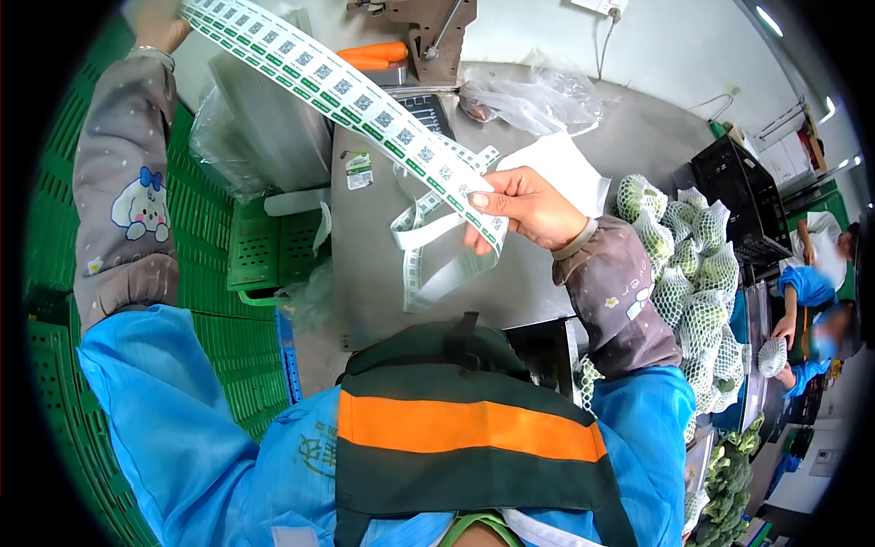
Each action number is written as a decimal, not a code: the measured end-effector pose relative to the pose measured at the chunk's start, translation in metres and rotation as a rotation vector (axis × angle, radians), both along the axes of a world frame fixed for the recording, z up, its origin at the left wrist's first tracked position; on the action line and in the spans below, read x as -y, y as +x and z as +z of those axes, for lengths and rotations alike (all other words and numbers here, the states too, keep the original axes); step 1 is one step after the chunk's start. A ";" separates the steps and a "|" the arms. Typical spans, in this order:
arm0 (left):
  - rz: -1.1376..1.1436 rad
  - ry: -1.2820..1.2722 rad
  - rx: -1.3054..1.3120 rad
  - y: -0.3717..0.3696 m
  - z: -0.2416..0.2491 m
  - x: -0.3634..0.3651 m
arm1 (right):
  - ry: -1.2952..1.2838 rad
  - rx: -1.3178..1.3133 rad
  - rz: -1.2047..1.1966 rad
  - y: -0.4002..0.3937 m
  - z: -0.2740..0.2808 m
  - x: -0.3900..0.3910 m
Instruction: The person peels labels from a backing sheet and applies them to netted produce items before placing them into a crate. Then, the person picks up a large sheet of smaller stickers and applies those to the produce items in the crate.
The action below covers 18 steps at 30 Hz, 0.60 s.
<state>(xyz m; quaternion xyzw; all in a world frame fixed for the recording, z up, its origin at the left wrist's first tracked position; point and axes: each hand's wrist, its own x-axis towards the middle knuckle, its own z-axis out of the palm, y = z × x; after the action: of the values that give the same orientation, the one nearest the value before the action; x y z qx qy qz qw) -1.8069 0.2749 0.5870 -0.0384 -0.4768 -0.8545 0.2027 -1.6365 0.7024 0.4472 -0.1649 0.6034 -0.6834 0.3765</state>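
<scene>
**Label strip pulled between two hands, loops over the metal table**

Both hands on my feed are busy. Left hand (162, 25), upper left edge, closed on the strip's high end; finger detail too blurred to call. Right hand (540, 208) pinches the lower part, thumb on the printed face, grip narrow.

The label strip (342, 88) slants down from left hand to right, above the steel table (383, 283), with loops hanging below the right hand.

Handling, my judgement: light, even pull so the band lies flat with no twist. I'd pinch near an edge, thumb off the codes, and give the loops room so they don't crease or snag. Too hard a tug could tear it.

Counts, quick: hands on the strip, two. Long strip, one as far as I can tell; the loops overlap, so can't confirm. Loose label (359, 170) on the table, one. White sheet (558, 173), one, just beside the right hand. Carrots (375, 55), seemingly two. Black crate (743, 201), one. Net-wrapped produce (702, 314), more than ten, overlapping, no exact number. Green crates (202, 365), several, can't separate. Co-workers (807, 301) at far right, seemingly two.
</scene>
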 end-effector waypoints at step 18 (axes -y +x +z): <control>-0.513 -1.614 -0.837 0.158 -0.076 -0.195 | -0.130 0.315 -0.108 0.003 0.004 -0.003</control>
<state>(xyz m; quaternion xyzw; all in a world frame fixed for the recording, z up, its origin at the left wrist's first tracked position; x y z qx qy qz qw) -1.6491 0.4698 0.5112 -0.5744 -0.7898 -0.2016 0.0755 -1.6336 0.7050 0.4512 -0.0472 0.4992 -0.7576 0.4178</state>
